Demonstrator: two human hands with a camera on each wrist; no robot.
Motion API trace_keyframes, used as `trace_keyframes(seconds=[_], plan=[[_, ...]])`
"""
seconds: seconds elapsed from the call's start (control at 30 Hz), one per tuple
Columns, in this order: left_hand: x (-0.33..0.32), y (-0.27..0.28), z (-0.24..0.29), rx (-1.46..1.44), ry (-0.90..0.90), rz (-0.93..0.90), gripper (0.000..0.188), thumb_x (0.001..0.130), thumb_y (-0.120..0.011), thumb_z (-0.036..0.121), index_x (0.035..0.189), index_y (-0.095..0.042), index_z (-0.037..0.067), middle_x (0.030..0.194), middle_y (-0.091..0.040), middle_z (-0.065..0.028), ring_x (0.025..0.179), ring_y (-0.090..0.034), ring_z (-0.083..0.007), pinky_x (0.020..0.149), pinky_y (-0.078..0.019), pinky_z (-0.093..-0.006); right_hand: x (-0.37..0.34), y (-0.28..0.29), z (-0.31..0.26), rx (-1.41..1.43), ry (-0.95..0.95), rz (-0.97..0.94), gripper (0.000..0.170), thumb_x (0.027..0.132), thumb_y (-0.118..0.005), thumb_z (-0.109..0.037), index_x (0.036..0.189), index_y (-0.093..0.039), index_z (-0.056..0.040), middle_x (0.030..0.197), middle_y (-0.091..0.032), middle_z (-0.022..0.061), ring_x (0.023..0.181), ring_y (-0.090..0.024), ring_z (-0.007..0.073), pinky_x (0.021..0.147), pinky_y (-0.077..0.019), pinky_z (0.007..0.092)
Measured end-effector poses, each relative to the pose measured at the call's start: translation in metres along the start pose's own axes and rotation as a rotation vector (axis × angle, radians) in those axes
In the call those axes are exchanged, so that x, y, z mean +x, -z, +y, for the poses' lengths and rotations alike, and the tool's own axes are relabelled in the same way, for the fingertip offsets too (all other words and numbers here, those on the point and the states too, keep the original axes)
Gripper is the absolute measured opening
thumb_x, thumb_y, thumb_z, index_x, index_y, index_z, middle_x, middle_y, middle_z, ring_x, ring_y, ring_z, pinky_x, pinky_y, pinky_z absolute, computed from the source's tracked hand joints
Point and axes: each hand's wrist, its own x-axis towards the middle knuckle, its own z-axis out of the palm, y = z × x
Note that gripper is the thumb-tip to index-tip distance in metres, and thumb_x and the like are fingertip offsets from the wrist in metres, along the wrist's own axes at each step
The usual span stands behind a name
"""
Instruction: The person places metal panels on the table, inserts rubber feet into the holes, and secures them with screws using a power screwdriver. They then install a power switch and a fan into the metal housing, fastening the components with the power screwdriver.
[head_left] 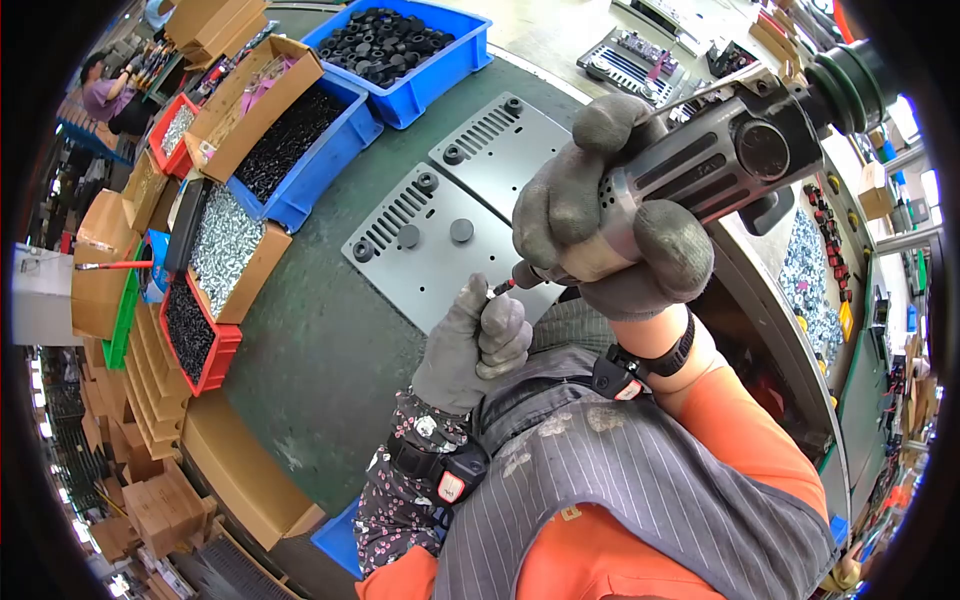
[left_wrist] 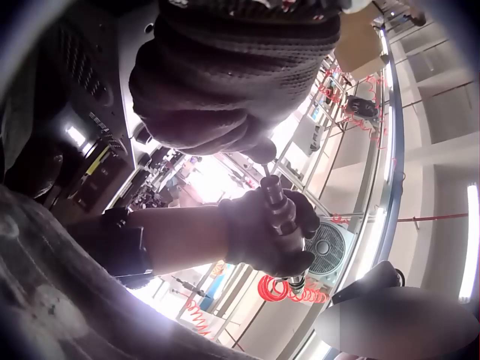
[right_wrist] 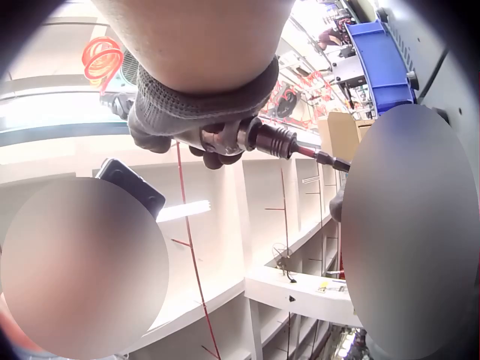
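Note:
My gloved right hand (head_left: pixel 572 205) grips a power screwdriver (head_left: pixel 735 150) with a grey body; it points down and left. In the right wrist view, its bit (right_wrist: pixel 325 158) extends from a ribbed metal chuck (right_wrist: pixel 274 139). My gloved left hand (head_left: pixel 465 345) pinches a small metal piece (head_left: pixel 491 293) with thumb and fingertips, right at the bit's tip; the fingers hide most of it. Just beyond the hands lies a grey metal plate (head_left: pixel 400 275) with slots, black round feet at its corners and two loose dark discs (head_left: pixel 461 231) on top.
A second slotted plate (head_left: pixel 500 150) adjoins the first. Along the left and back of the green table (head_left: pixel 290 330) stand a blue bin of black round caps (head_left: pixel 440 85), a blue bin of black parts (head_left: pixel 345 135), a carton of silver screws (head_left: pixel 230 240) and a red bin (head_left: pixel 215 370).

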Motion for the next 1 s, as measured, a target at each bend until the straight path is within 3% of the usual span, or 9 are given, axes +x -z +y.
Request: trace_keyframes(seconds=[0.47,0.6,0.67,0.7,0.77,0.8,0.87,0.97,1.0], plan=[[0.006,-0.006,-0.003,0.042,0.034,-0.045,0.058,0.095,-0.039,0.049,0.05,-0.031,0.013,0.048,-0.028,0.0025,0.042,-0.029,-0.0076,0.031,-0.0233,-0.0181,-0.004,0.005,0.004,0.058,0.018,0.126,0.056,0.08,-0.056,-0.039,0.12,-0.043,-0.0039,0.062,-0.043,0.0006,0.041,-0.042,0.0139,0.039,-0.036,0.0268],[0.003,-0.015,-0.001,0.158,0.092,-0.035,0.056,0.094,-0.04,0.052,0.056,-0.04,0.012,0.05,-0.035,0.0026,0.042,-0.032,-0.0081,0.034,-0.0265,-0.0195,-0.006,0.021,0.001,0.119,0.065,-0.012,0.056,0.08,-0.057,-0.04,0.12,-0.044,-0.004,0.065,-0.044,0.0003,0.043,-0.042,0.0127,0.039,-0.0362,0.0266],[-0.004,-0.049,0.007,0.988,-0.022,0.527,0.047,0.092,-0.048,0.048,0.076,-0.058,0.005,0.056,-0.045,0.0008,0.047,-0.041,-0.0109,0.043,-0.0375,-0.0232,-0.01,0.023,-0.002,0.084,0.049,0.078,0.055,0.082,-0.053,-0.042,0.121,-0.044,-0.0049,0.066,-0.042,-0.0009,0.045,-0.041,0.0114,0.043,-0.0355,0.0259],[-0.002,-0.042,0.01,0.988,-0.02,0.527,0.047,0.092,-0.048,0.048,0.076,-0.058,0.005,0.056,-0.045,0.0008,0.047,-0.041,-0.0109,0.043,-0.0375,-0.0232,-0.011,0.023,-0.004,0.084,0.048,0.08,0.055,0.082,-0.053,-0.042,0.121,-0.044,-0.0049,0.066,-0.042,-0.0009,0.045,-0.041,0.0114,0.043,-0.0355,0.0259],[0.013,-0.019,0.025,1.667,-0.561,0.53,0.04,0.088,-0.059,0.038,0.106,-0.06,0.002,0.068,-0.059,-0.0051,0.055,-0.051,-0.0151,0.058,-0.0455,-0.0275,-0.01,0.024,-0.009,0.039,0.001,0.316,0.054,0.083,-0.049,-0.044,0.121,-0.045,-0.0054,0.065,-0.039,-0.0016,0.049,-0.041,0.0106,0.047,-0.0336,0.0251],[0.017,-0.017,0.035,1.67,-0.563,0.533,0.04,0.088,-0.059,0.038,0.106,-0.06,0.002,0.068,-0.059,-0.0051,0.055,-0.051,-0.0151,0.058,-0.0455,-0.0275,-0.012,0.03,-0.01,0.018,-0.001,0.305,0.054,0.084,-0.046,-0.045,0.12,-0.046,-0.0058,0.065,-0.038,-0.0018,0.052,-0.04,0.0101,0.05,-0.0318,0.0248],[0.023,-0.013,0.052,2.368,-0.501,0.673,0.034,0.084,-0.064,0.026,0.111,-0.06,0.004,0.079,-0.065,-0.0091,0.068,-0.059,-0.0176,0.067,-0.0478,-0.0292,-0.014,0.03,-0.013,0.012,-0.013,0.303,0.053,0.083,-0.046,-0.044,0.12,-0.046,-0.0055,0.065,-0.038,-0.0018,0.051,-0.04,0.0102,0.05,-0.0319,0.0248],[0.031,-0.006,0.058,2.323,-0.53,0.598,0.028,0.084,-0.064,0.022,0.105,-0.064,0.004,0.085,-0.066,-0.0105,0.075,-0.062,-0.0175,0.07,-0.0482,-0.0279,-0.021,0.035,-0.017,-0.003,-0.035,0.301,0.052,0.083,-0.048,-0.042,0.119,-0.045,-0.0042,0.065,-0.04,-0.0009,0.049,-0.041,0.0112,0.048,-0.033,0.0254],[0.031,-0.023,0.053,2.052,-0.317,0.667,0.023,0.084,-0.063,0.02,0.1,-0.066,0.004,0.086,-0.066,-0.0109,0.08,-0.063,-0.0178,0.072,-0.0482,-0.0276,-0.023,0.041,-0.017,0.064,-0.018,0.233,0.051,0.08,-0.052,-0.037,0.117,-0.046,-0.0019,0.068,-0.047,0.0042,0.055,-0.049,0.0169,0.048,-0.0392,0.029]])
